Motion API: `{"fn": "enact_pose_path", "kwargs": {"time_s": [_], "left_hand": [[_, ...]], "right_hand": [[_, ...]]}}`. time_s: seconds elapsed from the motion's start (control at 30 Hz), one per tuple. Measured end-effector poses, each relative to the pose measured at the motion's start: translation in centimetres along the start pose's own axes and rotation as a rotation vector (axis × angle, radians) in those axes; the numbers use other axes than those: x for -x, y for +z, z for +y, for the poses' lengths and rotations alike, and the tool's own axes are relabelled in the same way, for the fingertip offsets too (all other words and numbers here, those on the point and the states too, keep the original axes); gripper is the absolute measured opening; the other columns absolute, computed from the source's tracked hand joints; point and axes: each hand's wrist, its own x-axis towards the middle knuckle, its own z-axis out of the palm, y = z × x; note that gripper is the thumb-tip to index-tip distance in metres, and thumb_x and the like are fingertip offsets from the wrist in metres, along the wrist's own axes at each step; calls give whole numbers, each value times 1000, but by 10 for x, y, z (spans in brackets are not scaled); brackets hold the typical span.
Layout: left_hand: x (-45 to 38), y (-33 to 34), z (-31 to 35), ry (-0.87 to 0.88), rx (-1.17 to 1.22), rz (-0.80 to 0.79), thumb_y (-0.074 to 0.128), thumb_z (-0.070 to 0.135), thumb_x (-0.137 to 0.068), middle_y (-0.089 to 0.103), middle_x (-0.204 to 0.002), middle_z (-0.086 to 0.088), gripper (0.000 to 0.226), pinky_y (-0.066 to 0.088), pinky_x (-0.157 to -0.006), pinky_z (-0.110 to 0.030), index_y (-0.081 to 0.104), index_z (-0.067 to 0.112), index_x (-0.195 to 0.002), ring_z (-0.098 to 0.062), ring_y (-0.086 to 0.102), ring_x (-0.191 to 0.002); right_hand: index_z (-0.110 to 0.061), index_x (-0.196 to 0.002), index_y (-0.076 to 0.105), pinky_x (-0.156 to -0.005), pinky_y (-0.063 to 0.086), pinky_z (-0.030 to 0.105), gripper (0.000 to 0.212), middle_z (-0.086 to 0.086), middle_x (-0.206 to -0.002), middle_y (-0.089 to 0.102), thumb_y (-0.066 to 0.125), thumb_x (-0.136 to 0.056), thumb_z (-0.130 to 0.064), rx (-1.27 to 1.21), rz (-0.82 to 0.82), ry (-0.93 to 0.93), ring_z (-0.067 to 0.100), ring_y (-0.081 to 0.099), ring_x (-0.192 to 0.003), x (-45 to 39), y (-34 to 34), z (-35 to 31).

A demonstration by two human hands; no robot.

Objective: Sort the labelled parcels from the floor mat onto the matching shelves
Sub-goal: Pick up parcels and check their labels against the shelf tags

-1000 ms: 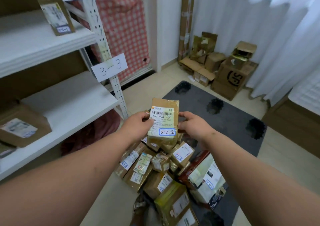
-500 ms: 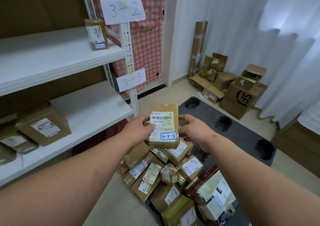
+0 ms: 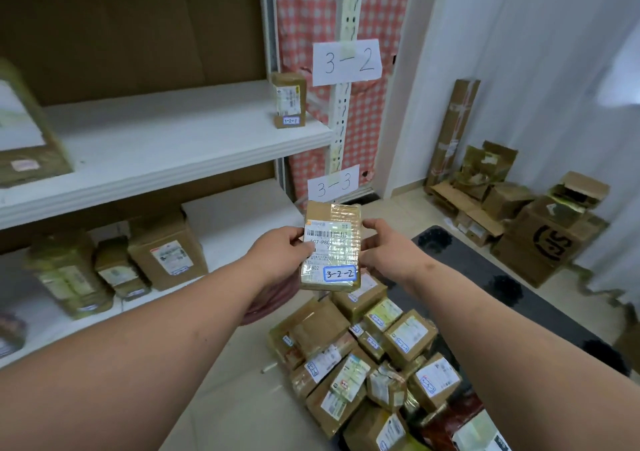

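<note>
Parcel [image 3: 331,246]: brown, taped, held upright in the air in front of the shelving, above the pile of parcels [image 3: 367,357]; blue-edged sticker reads 3-2-2. Left hand [image 3: 278,255]: grip pinching the parcel's left edge, thumb on its face. Right hand [image 3: 382,251]: grip curled round the right edge. Upper shelf [image 3: 166,159]: white, carries a small box [image 3: 289,104] near the post. Post signs: "3-2" [image 3: 346,62], "3-3" [image 3: 333,184]. Lower shelf [image 3: 239,215]: several boxes stand at its left. Floor mat [image 3: 485,277]: dark, under the pile's right side.

Two bare forearms, no sleeves, watch or rings; left grip [image 3: 280,255], right grip [image 3: 384,251].
</note>
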Motion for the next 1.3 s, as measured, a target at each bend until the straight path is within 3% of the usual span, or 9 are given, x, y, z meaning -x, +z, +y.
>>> {"fn": "enact_pose_path", "kwargs": {"time_s": [0.2,0.33,0.53,0.67,0.87,0.93,1.0,1.13,1.3], "left_hand": [[-4,-46,-24,18,-166,63,58,26,-97,62,-127,5,35,41,-87,-26,59,22,-132,-16,58,-110],[-8,-72,-36,29,-235,92,60,25,-94,59,-133,4,47,44,-96,-31,48,23,-140,-19,56,-119],[-6,-102,-54,48,-277,100,58,26,-96,58,-126,3,80,48,-85,-31,8,36,-157,-23,63,-104],[-5,-124,-62,80,-315,123,55,25,-98,56,-123,2,85,49,-71,-32,-6,45,-154,-21,63,-85],[-10,-152,-71,129,-333,231,55,14,-95,62,-117,0,79,54,-75,-38,7,44,-151,-22,65,-86],[-15,-159,-74,140,-354,261,53,14,-95,64,-112,-1,74,55,-76,-41,9,44,-146,-21,65,-84],[-22,-166,-76,140,-383,288,52,17,-97,64,-108,0,70,54,-71,-39,9,43,-145,-19,63,-79],[-40,-176,-72,153,-399,324,51,20,-100,60,-110,0,64,41,-56,-30,12,36,-148,-11,57,-72],[-80,-190,-65,162,-379,354,52,19,-100,50,-141,-4,61,53,-85,-40,15,35,-146,-24,62,-102]], "right_hand": [[-31,-157,7,-68,48,26,96,6,-96,69,66,-86,-4,77,-20,-101,16,65,-85,-9,35,-46],[-39,-156,4,-77,52,33,98,7,-99,70,67,-86,-10,123,-43,-125,18,66,-89,-21,54,-66],[-35,-153,17,-79,50,32,81,1,-113,64,63,-90,-11,150,-43,-201,17,63,-91,-28,82,-93],[-36,-150,22,-84,52,37,75,9,-100,67,62,-90,-12,141,-20,-214,21,64,-91,-38,100,-106],[-28,-150,20,-81,52,31,76,7,-115,68,62,-89,-9,69,-33,-250,19,65,-101,-56,125,-125],[-23,-146,25,-88,53,37,71,7,-122,64,62,-88,-9,54,-38,-247,19,63,-106,-66,131,-129],[-21,-142,32,-91,53,38,64,3,-123,62,63,-86,-8,51,-42,-251,17,62,-109,-77,135,-133],[-25,-132,41,-76,50,32,56,-5,-120,64,64,-83,-10,47,-59,-269,16,63,-106,-101,136,-145],[-30,-128,42,-90,56,44,60,-3,-122,63,62,-79,-3,-19,-112,-294,17,64,-109,-145,131,-159]]}}
